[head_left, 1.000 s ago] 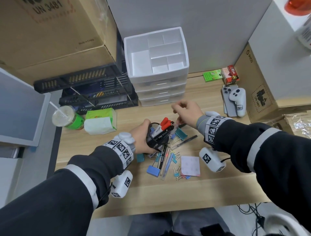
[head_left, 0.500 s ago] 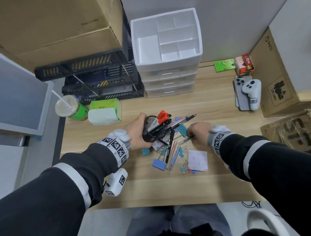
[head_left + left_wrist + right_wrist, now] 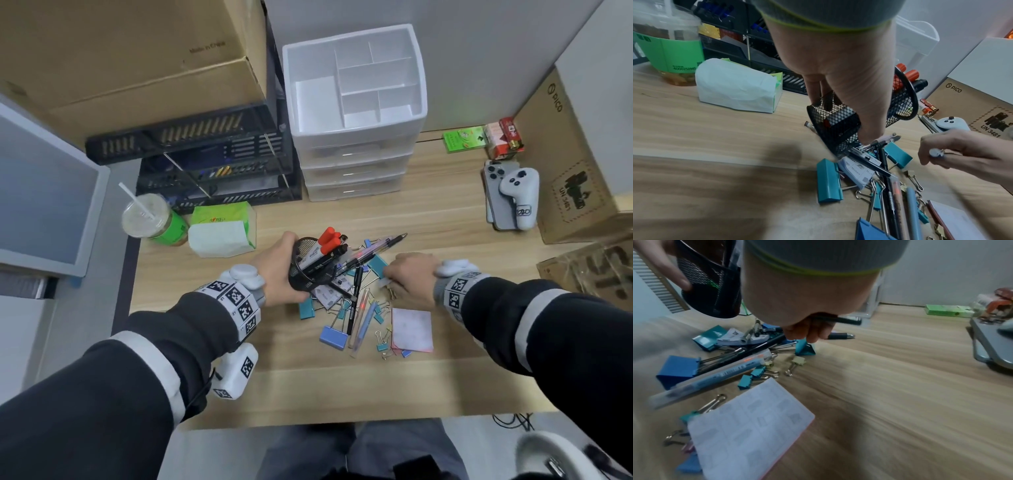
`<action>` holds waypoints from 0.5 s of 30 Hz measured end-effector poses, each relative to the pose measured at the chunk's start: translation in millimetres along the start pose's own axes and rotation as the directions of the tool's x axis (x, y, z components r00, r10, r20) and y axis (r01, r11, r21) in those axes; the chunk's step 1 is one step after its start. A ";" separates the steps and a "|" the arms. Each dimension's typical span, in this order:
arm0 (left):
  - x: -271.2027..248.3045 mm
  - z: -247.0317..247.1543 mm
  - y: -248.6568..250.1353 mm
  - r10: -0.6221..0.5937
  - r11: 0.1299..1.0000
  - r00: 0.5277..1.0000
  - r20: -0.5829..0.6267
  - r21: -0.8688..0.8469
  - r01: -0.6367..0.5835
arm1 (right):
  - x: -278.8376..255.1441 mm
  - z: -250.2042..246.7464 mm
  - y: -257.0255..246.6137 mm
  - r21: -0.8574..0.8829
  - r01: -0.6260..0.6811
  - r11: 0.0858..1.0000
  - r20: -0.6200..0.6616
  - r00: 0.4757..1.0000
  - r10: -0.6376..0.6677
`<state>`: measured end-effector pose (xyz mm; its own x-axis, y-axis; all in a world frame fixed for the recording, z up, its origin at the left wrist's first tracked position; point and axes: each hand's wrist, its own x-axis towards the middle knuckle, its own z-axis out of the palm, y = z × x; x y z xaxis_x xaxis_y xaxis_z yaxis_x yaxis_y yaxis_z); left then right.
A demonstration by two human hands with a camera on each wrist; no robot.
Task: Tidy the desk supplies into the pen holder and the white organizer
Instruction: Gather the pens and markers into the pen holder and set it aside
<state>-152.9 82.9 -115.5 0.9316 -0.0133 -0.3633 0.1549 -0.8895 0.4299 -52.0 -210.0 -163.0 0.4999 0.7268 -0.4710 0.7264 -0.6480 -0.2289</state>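
Observation:
My left hand (image 3: 282, 269) grips the black mesh pen holder (image 3: 308, 274), tilted with its mouth toward the right. Red-capped markers (image 3: 329, 240) and pens (image 3: 380, 246) stick out of it. Just right of the holder, my right hand (image 3: 404, 279) is low over the pile, fingers curled round a dark pen (image 3: 840, 320). Loose on the desk lie teal binder clips (image 3: 306, 310), a blue clip (image 3: 332, 337), several pens (image 3: 354, 308) and a pale sticky-note pad (image 3: 412, 329). The white organizer (image 3: 356, 132) stands at the back with its top compartments bare.
A lidded drink cup (image 3: 150, 219) and a tissue pack (image 3: 222, 229) sit left of the holder. Black trays (image 3: 212, 171) stand beside the organizer. At the right are a phone with a white controller (image 3: 513, 195) and cardboard boxes (image 3: 575, 171).
My right hand has come down from the holder's mouth to the pile on its right and closed on a pen. The left hand keeps the holder tilted in place.

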 end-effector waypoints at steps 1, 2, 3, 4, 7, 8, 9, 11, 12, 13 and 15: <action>-0.7 -0.7 -1.0 0.000 1.000 1.000 0.002 0.000 0.000 | 1.0 -2.5 -5.6 0.013 0.047 0.999 -0.009 0.999 -0.047; -1.0 -0.7 -1.2 -0.001 1.000 1.000 0.001 -0.001 0.001 | 2.2 -3.6 -12.1 0.007 0.099 0.995 -0.002 0.995 -0.099; -1.4 -0.5 -1.8 -0.002 1.000 1.000 -0.001 -0.003 0.002 | 3.1 -4.1 -19.5 -0.012 0.150 0.989 0.012 0.989 -0.150; -2.4 -0.7 -2.7 -0.004 1.000 1.000 -0.003 -0.005 0.004 | 4.7 -3.5 -27.7 -0.028 0.196 0.980 0.032 0.980 -0.195; -5.7 -0.9 -4.8 -0.003 1.000 1.000 -0.004 -0.004 0.003 | 11.0 4.5 -47.1 -0.044 0.245 0.969 0.134 0.962 -0.237; -7.1 -0.4 -6.1 -0.001 1.000 1.000 -0.007 -0.004 0.001 | 13.2 7.0 -52.4 -0.052 0.247 0.968 0.177 0.956 -0.234; -8.5 -0.1 -7.7 -0.002 1.000 1.000 -0.009 -0.001 0.002 | 15.2 10.1 -56.6 -0.067 0.244 0.968 0.216 0.950 -0.224; -11.5 1.0 -11.4 -0.008 1.000 1.000 -0.016 0.010 0.008 | 18.0 15.0 -63.7 -0.111 0.240 0.964 0.260 0.944 -0.205; -12.5 1.7 -12.7 -0.009 1.000 1.000 -0.020 0.012 0.009 | 18.7 16.2 -65.1 -0.135 0.234 0.963 0.262 0.946 -0.193; -13.8 2.4 -14.0 -0.011 1.000 1.000 -0.020 0.015 0.011 | 18.6 16.1 -66.8 -0.149 0.223 0.963 0.256 0.950 -0.180; -16.0 3.6 -14.7 -0.013 1.000 1.000 -0.017 0.021 0.014 | 19.2 16.0 -68.5 -0.172 0.186 0.967 0.255 0.957 -0.138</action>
<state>-171.2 94.5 -119.0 0.9350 0.0066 -0.3545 0.1606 -0.8992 0.4071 -99.8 -155.3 -170.0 0.2577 0.7271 -0.6363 0.8768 -0.4527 -0.1622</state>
